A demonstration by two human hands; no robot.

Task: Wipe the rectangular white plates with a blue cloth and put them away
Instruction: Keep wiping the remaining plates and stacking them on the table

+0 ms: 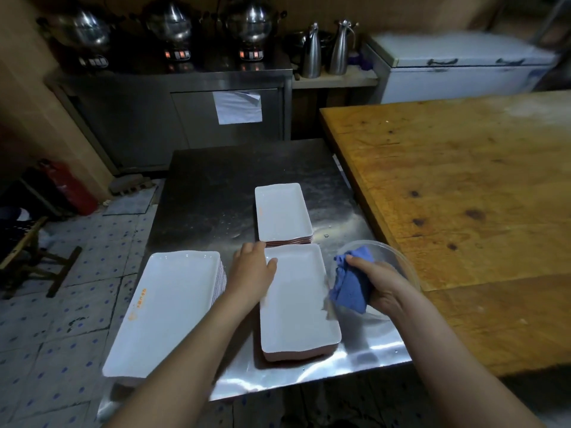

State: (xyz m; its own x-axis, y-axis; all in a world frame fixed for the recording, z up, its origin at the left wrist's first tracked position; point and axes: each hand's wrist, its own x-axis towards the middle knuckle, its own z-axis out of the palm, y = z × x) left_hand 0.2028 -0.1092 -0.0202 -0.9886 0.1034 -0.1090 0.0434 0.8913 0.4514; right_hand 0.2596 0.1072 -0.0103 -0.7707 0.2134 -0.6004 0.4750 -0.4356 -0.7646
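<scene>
Three stacks of rectangular white plates stand on a steel table [210,193]. The near middle stack [298,307] lies between my hands. My left hand [251,271] grips the far left corner of its top plate, thumb over the rim. My right hand [375,287] holds a crumpled blue cloth [350,284] just right of that stack, over a clear bowl [398,261]. A second stack [281,213] sits farther back. A larger stack [167,310] sits at the left, overhanging the table's front left corner.
A wide wooden table [463,196] adjoins the steel table on the right. Behind stand a steel counter with three kettles [171,26], two metal jugs [324,49] and a white chest freezer [457,66]. A red extinguisher [69,188] and a wooden stool [34,257] stand on the tiled floor at left.
</scene>
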